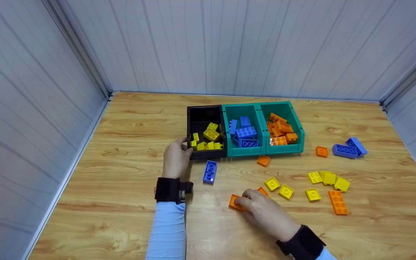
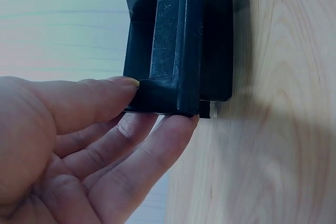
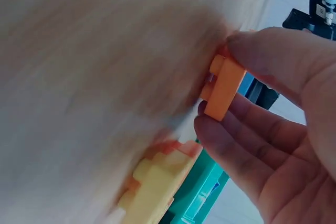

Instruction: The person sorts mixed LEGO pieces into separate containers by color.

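Note:
My left hand (image 1: 176, 159) grips the front left corner of a black bin (image 1: 208, 154), its thumb on one side and its fingers on the other in the left wrist view. Yellow bricks (image 1: 211, 135) lie in that bin. Low over the table, my right hand (image 1: 268, 216) pinches an orange brick (image 3: 226, 88) between thumb and fingers. Partly hidden behind this hand is another orange brick (image 1: 262, 191). Just right of the left hand lies a blue brick (image 1: 210, 172), and a small orange brick (image 1: 263, 161) sits before the bins.
A teal bin (image 1: 246, 150) with blue bricks and another teal bin (image 1: 300, 139) with orange bricks adjoin the black one. Loose yellow bricks (image 1: 286, 191), a long orange brick (image 1: 338, 203) and two blue bricks (image 1: 344, 151) lie to the right. Pale panels (image 1: 222, 47) wall the table.

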Available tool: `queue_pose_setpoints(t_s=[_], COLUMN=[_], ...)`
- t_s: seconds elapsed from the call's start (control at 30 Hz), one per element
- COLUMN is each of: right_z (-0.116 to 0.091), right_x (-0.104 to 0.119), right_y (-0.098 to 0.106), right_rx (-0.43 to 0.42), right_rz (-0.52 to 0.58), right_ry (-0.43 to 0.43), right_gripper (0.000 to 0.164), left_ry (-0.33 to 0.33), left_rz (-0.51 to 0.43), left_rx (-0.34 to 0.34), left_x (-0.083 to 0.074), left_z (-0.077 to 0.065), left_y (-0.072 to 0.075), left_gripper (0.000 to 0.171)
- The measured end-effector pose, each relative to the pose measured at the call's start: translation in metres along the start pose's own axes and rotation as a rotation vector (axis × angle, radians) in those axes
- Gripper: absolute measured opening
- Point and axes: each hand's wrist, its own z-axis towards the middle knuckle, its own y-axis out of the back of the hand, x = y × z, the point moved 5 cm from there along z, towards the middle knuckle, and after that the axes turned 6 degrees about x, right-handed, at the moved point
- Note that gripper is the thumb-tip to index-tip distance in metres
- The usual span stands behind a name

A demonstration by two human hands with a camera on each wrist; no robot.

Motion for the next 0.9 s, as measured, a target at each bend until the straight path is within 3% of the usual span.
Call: queue_pose_setpoints(t_s=[0.2,0.43,0.63,0.9], right_z=[0.001,0.014,0.033,0.063], right_x=[-0.026,-0.100,-0.152,-0.162], right_y=[0.048,0.114,0.130,0.136], right_rx=[-0.102,-0.206,-0.198,-0.240], right_rz=[0.039,0.093,0.141,0.130], right_ry=[-0.061,-0.305,-0.477,-0.560], right_gripper=[0.033,0.036,0.040,0.041], left_ry=[-0.001,-0.003,0.002,0.003], left_rz=[0.009,0.014,0.014,0.004], left_rx=[0.004,0.002,0.000,0.002], left_x=[0.000,0.000,0.001,0.002], left_z=[0.000,-0.001,0.000,0.000], left_y=[0.000,0.000,0.000,0.000], left_gripper=[0.044,0.044,0.043,0.044])
